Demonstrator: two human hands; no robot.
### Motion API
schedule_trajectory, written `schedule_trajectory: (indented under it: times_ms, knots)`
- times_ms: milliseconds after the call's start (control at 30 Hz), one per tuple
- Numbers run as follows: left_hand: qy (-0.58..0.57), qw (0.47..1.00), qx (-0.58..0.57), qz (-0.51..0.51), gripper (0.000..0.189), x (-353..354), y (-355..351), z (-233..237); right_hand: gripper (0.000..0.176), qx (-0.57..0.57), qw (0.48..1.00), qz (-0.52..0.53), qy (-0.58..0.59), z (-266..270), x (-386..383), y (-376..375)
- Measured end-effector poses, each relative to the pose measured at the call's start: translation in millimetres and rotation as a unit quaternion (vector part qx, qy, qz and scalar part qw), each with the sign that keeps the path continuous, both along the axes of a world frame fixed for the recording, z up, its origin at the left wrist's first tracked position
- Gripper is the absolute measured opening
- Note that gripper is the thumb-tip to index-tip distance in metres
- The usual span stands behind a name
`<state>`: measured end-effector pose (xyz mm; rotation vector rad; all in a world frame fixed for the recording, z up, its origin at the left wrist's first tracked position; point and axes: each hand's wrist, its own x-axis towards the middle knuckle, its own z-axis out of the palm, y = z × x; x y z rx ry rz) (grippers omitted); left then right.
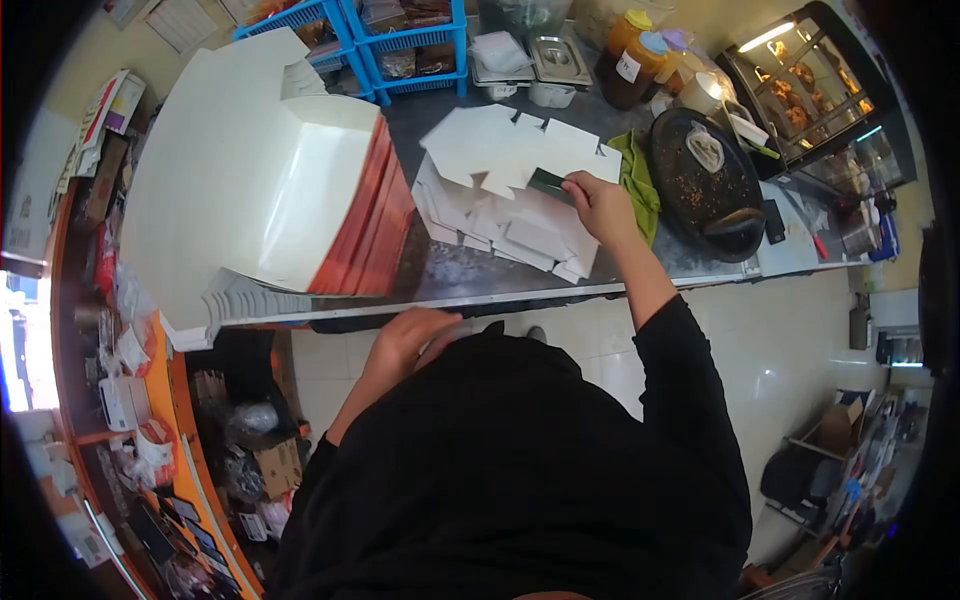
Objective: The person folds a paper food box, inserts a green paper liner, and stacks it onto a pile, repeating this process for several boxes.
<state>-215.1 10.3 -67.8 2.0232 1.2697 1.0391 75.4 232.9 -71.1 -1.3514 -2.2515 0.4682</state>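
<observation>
My right hand [598,205] reaches over a messy pile of flat white box blanks [505,205] on the steel counter [470,275]. Its fingers pinch the edge of the top blank [500,145], where a dark green side shows. My left hand [412,335] hangs below the counter's front edge, close to my body, with the fingers loosely curled and nothing in it. A tall stack of folded white boxes with red-orange sides [270,190] lies to the left of the pile.
A green cloth [638,180] lies right of the blanks, beside a round dark pan [710,185]. Blue crates [400,40], steel containers [555,60] and sauce jars [632,65] line the back. A lit food display [815,95] stands at the far right.
</observation>
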Motion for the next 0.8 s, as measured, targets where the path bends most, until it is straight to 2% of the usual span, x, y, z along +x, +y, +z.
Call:
schedule_trajectory:
  times_ms: [33, 100, 133, 167, 233, 267, 300, 367, 400, 467, 533, 567, 633, 667, 733, 800]
  knots:
    - [-0.004, 0.998, 0.060, 0.029, 0.040, 12.5, 5.5, 1.6, 0.013, 0.019, 1.000, 0.004, -0.007, 18.2, 0.1, -6.7]
    - [-0.008, 0.979, 0.183, 0.087, 0.042, 43.6, 25.7, 9.3, 0.013, 0.013, 0.989, 0.143, -0.035, 43.8, 5.6, -23.2]
    - [-0.007, 0.970, 0.225, 0.092, 0.043, 60.3, 36.6, 16.3, 0.014, -0.023, 0.973, 0.212, -0.089, 52.3, 8.7, -34.5]
    - [0.012, 0.980, 0.176, 0.088, 0.042, 82.1, 44.4, 30.9, 0.014, -0.058, 0.948, 0.279, -0.143, 59.3, 12.4, -45.8]
    - [0.050, 0.992, 0.079, 0.079, 0.039, 119.2, 57.3, 58.4, 0.017, -0.114, 0.924, 0.330, -0.153, 70.9, 18.5, -63.2]
    - [0.093, 0.994, -0.047, 0.045, 0.037, 125.4, 57.5, 44.2, 0.018, -0.141, 0.910, 0.356, -0.159, 76.7, 24.4, -65.4]
    - [0.057, 0.985, -0.154, 0.059, 0.035, 132.8, 60.3, 39.1, 0.020, -0.167, 0.923, 0.336, -0.089, 84.1, 34.8, -63.0]
    - [-0.022, 0.930, -0.358, 0.084, 0.031, 145.2, 68.2, 31.0, 0.025, -0.219, 0.930, 0.291, 0.053, 95.3, 61.1, -49.0]
    - [-0.109, 0.917, -0.362, 0.125, 0.028, 146.3, 68.7, 15.8, 0.028, -0.232, 0.895, 0.338, 0.177, 91.7, 78.3, -33.2]
    - [-0.280, 0.865, -0.363, 0.206, 0.024, 147.0, 62.7, -16.9, 0.025, -0.126, 0.909, 0.341, 0.202, 87.5, 86.0, -24.5]
    - [-0.446, 0.801, -0.344, 0.203, 0.022, 159.2, 55.1, -14.7, 0.019, -0.090, 0.927, 0.301, 0.203, 77.7, 90.4, -31.5]
    - [-0.524, 0.760, -0.327, 0.200, 0.022, 164.3, 51.1, -13.0, 0.019, -0.071, 0.933, 0.252, 0.248, 60.4, 88.1, -40.2]
    - [-0.485, 0.784, -0.328, 0.205, 0.023, 174.7, 44.2, -12.3, 0.019, -0.031, 0.930, 0.155, 0.332, 30.5, 74.5, -55.2]
    - [-0.450, 0.803, -0.327, 0.212, 0.022, 178.1, 40.4, -12.1, 0.013, -0.077, 0.935, 0.128, 0.321, 33.2, 69.9, -61.1]
    - [-0.394, 0.832, -0.323, 0.220, 0.022, 181.8, 32.6, -3.7, 0.011, -0.014, 0.953, 0.181, 0.241, 46.6, 57.9, -66.0]
    - [-0.437, 0.807, -0.330, 0.222, 0.020, 184.2, 21.9, -5.9, 0.007, 0.049, 0.949, 0.255, 0.177, 62.3, 53.4, -72.3]
